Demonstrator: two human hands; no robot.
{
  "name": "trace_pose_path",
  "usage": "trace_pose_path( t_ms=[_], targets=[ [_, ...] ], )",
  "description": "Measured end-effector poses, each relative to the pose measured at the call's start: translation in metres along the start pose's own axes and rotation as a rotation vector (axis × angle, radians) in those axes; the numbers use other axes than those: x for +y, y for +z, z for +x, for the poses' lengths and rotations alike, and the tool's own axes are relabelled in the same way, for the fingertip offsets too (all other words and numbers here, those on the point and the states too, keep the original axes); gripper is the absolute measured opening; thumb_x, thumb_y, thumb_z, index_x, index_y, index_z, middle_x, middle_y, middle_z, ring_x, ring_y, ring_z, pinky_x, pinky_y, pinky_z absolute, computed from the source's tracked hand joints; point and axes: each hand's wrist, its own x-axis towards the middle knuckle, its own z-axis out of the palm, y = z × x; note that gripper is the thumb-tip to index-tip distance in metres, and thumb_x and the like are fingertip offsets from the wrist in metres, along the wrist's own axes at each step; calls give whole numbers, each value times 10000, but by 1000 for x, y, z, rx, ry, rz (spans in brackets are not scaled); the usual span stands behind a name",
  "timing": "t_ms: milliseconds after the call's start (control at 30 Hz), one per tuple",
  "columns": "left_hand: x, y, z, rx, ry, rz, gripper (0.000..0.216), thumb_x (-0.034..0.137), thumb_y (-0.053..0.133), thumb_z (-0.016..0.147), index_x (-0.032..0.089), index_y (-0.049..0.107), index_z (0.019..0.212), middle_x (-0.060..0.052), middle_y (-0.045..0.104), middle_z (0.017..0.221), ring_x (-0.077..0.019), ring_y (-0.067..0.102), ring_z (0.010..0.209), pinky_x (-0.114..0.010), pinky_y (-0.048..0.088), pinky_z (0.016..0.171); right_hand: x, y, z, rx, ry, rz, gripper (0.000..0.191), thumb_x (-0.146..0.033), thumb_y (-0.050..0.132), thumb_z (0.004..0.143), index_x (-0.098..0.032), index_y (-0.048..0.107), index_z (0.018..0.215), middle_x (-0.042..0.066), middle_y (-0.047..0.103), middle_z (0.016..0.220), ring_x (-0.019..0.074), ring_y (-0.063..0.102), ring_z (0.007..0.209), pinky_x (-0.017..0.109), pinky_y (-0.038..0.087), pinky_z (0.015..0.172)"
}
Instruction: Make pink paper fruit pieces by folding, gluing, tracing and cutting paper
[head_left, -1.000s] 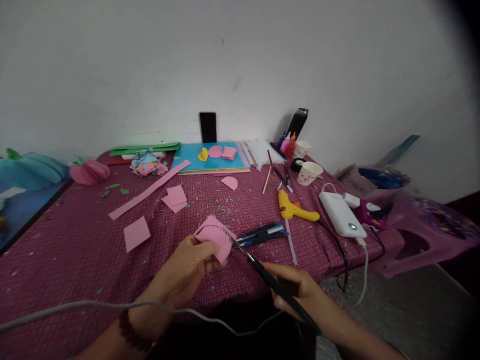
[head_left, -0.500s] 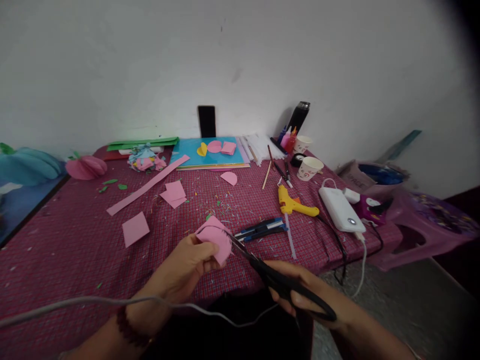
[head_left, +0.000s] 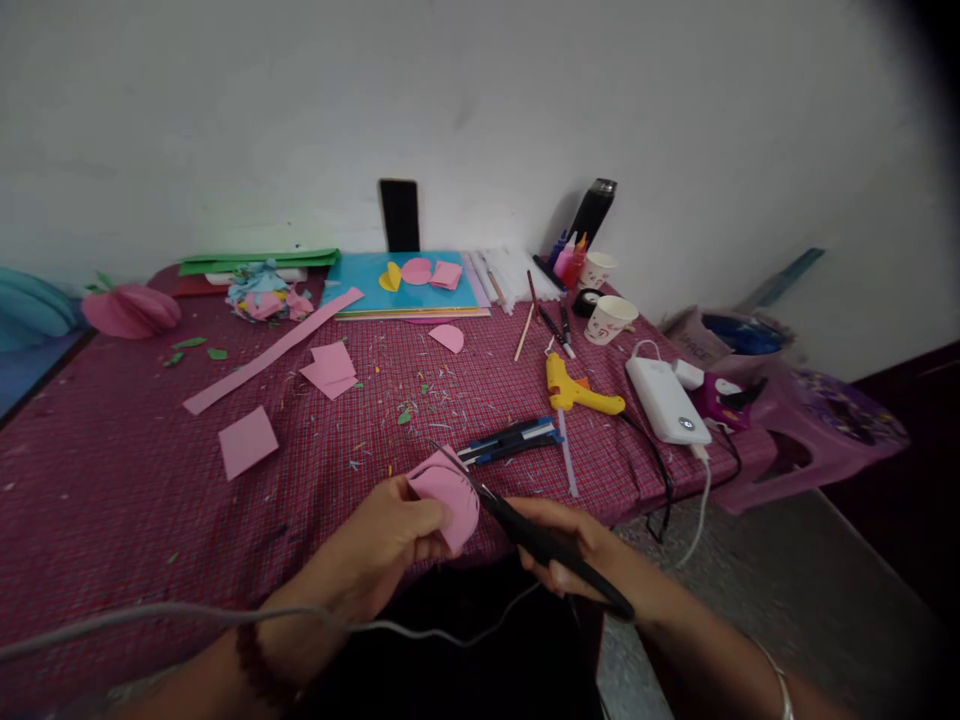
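Note:
My left hand (head_left: 375, 560) pinches a folded pink paper piece (head_left: 450, 492) with a rounded edge, held just above the near edge of the table. My right hand (head_left: 577, 560) grips black scissors (head_left: 525, 525), fingers through the handles. The blades reach up and left into the pink paper along its rounded edge. Both hands hover over the red checked tablecloth (head_left: 135, 500), in front of my body.
Pink paper squares (head_left: 247, 440), a long pink strip (head_left: 270, 350) and scraps lie on the cloth. A yellow glue gun (head_left: 577, 392), blue cutters (head_left: 514, 440), a white power bank (head_left: 664, 400), paper cups (head_left: 609, 318), coloured sheets (head_left: 405, 285) and a phone (head_left: 399, 215) sit further back. A purple stool (head_left: 817, 430) stands right.
The view has shifted so the table sits further left and up. Both hands moved nearer to me, and the scissors have advanced round the pink paper, which now shows a rounder outline.

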Motion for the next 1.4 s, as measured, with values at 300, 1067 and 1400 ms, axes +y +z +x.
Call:
trace_pose_path(
  t_ms=[300, 1067, 1400],
  targets=[
    [-3, 0, 1, -42, 4, -7, 152, 96, 563, 499, 123, 616, 638, -3, 586, 589, -105, 513, 525, -226, 423, 524, -3, 4, -2, 92, -11, -129, 671, -438, 755, 690, -279, 551, 1309, 8, 514, 807, 117, 420, 663, 212, 356, 534],
    [5, -3, -1, -129, 39, 96, 71, 95, 555, 513, 147, 581, 553, 22, 517, 547, -92, 454, 525, -208, 376, 522, -15, 6, -6, 113, 46, -135, 608, -466, 733, 702, -278, 598, 1264, -11, 452, 714, 85, 339, 571, 187, 278, 454],
    [5, -4, -1, -178, 69, 135, 137, 91, 532, 551, 141, 634, 627, 7, 552, 616, -104, 464, 577, -221, 379, 569, -16, 2, -12, 123, 40, -227, 598, -432, 726, 715, -269, 592, 1274, -13, 459, 699, 91, 349, 572, 201, 296, 466]
  ],
)
